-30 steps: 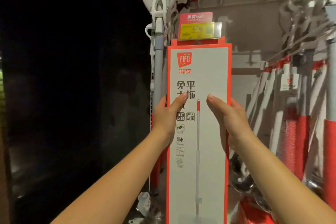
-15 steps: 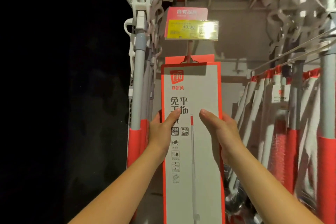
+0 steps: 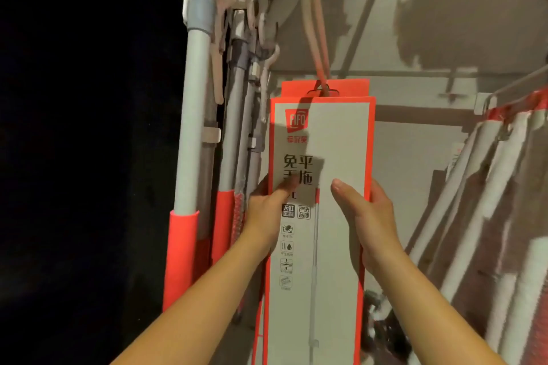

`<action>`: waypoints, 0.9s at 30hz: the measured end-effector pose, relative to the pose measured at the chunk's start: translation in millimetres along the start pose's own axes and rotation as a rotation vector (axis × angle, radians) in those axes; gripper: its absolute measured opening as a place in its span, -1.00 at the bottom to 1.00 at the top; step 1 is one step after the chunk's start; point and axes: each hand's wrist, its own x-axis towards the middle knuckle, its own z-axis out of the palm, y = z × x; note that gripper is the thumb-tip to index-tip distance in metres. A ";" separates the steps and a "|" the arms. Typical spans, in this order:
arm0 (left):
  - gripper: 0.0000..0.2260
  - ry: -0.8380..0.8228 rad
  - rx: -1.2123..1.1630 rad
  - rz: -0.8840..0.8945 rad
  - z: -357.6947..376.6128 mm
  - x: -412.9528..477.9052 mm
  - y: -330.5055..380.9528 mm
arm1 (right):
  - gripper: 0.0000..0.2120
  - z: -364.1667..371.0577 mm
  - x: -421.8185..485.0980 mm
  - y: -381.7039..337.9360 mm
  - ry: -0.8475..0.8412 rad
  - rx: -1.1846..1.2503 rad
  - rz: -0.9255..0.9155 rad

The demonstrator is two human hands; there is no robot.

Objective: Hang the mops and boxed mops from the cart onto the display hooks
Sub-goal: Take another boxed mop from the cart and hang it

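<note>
Both hands' grip (image 3: 318, 210) on boxed mop (image 3: 335, 142), top at display hook (image 3: 318, 38)

The boxed mop (image 3: 320, 231) hangs in a narrow slot. Directly left of it the hanging mop poles (image 3: 234, 133) stand close, and the left hand (image 3: 267, 210) fills the small gap there. Right of the box the wall (image 3: 415, 187) is bare, and the right hand (image 3: 367, 216) has room. Farther right, slanted mop handles (image 3: 486, 201) close this space. Above the box, the hook wire (image 3: 315, 27) blocks the middle.
</note>
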 end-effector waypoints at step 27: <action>-0.88 0.084 0.163 0.110 -7.3 -35.1 -1.2 | -0.42 -6.7 -26.6 21.9 0.086 -0.558 -0.129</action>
